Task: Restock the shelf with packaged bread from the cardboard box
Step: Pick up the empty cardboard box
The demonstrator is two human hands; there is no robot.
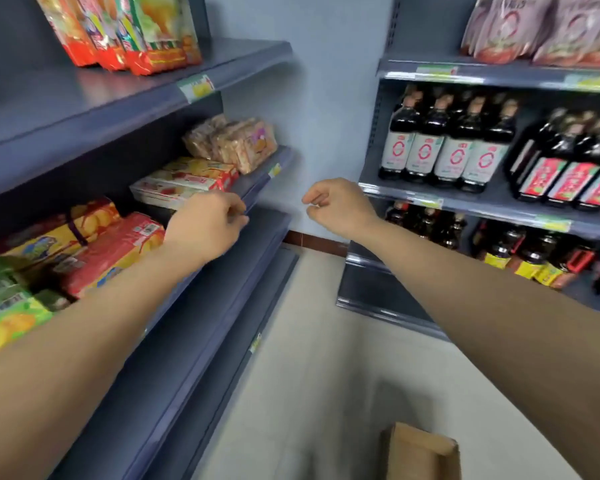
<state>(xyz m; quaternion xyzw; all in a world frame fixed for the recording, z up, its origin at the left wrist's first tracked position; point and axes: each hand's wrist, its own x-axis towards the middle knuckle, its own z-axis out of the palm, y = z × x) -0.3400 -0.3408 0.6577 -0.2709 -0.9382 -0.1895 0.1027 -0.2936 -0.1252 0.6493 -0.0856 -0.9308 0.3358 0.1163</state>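
Grey-blue shelving (83,109) flanks a pale floor (326,341). Head view: packaged bread (236,143) stands on the left middle shelf (257,185), just above and beyond the left grip (211,220), whose fingers curl loosely on nothing at the shelf's lip. The right grip (336,206) hovers mid-aisle, likewise slack and empty. The cardboard box (419,452) sits low on the floor, under the right arm, so that hand looks nearer for the reach down.

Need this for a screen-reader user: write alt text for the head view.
Two bare hands, left hand and right hand, reach empty toward packaged bread on a grey shelf. A cardboard box stands on the floor below.
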